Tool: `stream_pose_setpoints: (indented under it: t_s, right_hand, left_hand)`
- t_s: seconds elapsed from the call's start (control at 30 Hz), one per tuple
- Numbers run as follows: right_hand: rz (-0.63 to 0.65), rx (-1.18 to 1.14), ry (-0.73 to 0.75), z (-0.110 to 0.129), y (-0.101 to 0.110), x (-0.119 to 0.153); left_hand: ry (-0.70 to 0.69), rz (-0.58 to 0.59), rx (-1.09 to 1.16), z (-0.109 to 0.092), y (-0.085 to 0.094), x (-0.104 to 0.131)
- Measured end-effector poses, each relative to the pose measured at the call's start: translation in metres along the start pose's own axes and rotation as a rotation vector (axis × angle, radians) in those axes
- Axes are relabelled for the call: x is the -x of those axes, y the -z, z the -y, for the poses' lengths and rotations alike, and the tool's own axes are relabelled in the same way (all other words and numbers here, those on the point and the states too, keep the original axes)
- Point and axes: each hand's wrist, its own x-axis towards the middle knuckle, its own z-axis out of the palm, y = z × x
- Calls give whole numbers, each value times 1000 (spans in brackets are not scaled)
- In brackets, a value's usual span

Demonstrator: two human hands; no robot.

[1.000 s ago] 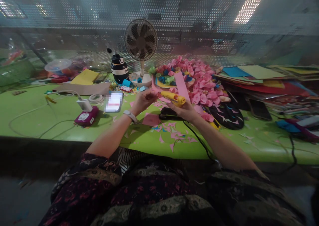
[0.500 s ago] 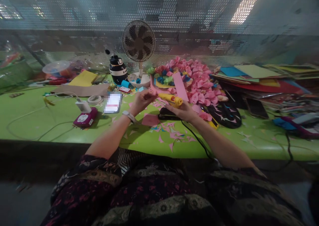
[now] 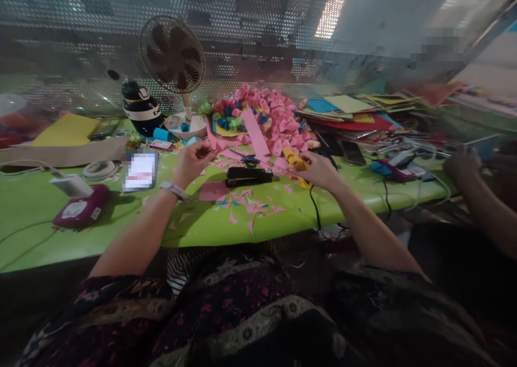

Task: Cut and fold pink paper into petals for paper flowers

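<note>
Bent at the wrist, my left hand is closed in a pinch on a small pink paper piece, partly hidden by the fingers. My right hand grips a yellow glue gun, its black cord hanging over the table edge. Between the hands lie a black stapler and dark-handled scissors. A flat pink paper rests near my left wrist, among pink and blue scraps. Behind them rises a heap of pink paper flowers with a pink strip leaning against it.
On the left are a fan, a black bottle, a phone and a purple power block with cables. Coloured paper stacks and a dark phone lie right. Another person's arm reaches in there.
The view has turned right, bringing another person's arm into sight. My right hand has carried the glue gun rightward, off the stapler and away from my left hand. The stapler and scissors now show.
</note>
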Motion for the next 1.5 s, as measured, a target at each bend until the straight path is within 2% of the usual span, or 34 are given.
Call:
stream_pose_setpoints:
  t_s: [0.13, 0.3, 0.4, 0.53, 0.63, 0.7, 0.73, 0.8, 0.83, 0.9, 1.0, 1.07, 1.13, 1.2, 1.27, 1.5]
  right_hand:
    - [-61, 236, -146, -56, 11, 22]
    - [34, 217, -146, -101, 27, 26]
    - [125, 186, -144, -110, 28, 21]
    - [171, 114, -72, -112, 28, 17]
    - [202, 134, -41, -109, 36, 17]
    - [171, 194, -21, -98, 41, 15]
    - [111, 229, -5, -88, 42, 13]
    - [-34, 213, 66, -57, 36, 8]
    - [-47, 143, 154, -36, 30, 4]
    - [-18, 4, 377, 14, 10, -4]
    - [90, -81, 662, 88, -32, -15]
    - [183, 0, 857, 126, -59, -20]
    - [217, 143, 1017, 151, -80, -21]
    - [194, 248, 1085, 164, -93, -20]
    - [163, 307, 1092, 169, -99, -19]
    - [187, 365, 1084, 169, -105, -21]
  left_hand:
    - [24, -13, 2, 1, -1, 0]
    - [37, -26, -15, -3, -1, 1]
    - [42, -28, -12, -6, 0, 1]
    - [31, -59, 37, -7, 3, -2]
    - [20, -89, 69, -6, 9, -7]
    - [15, -91, 94, -5, 13, -10]
    - [14, -100, 111, -4, 15, -12]
    - [23, -131, 135, -2, 18, -15]
    - [39, -134, 131, -1, 19, -16]
    - [57, -143, 115, 0, 20, -17]
    - [44, -148, 107, 0, 19, -16]
    - [34, -138, 111, 1, 17, -15]
    - [37, -123, 117, 2, 16, -14]
    - [43, -115, 124, 4, 15, -14]
    - [41, -118, 126, 5, 14, -14]
    - [28, -134, 67, 10, 9, -13]
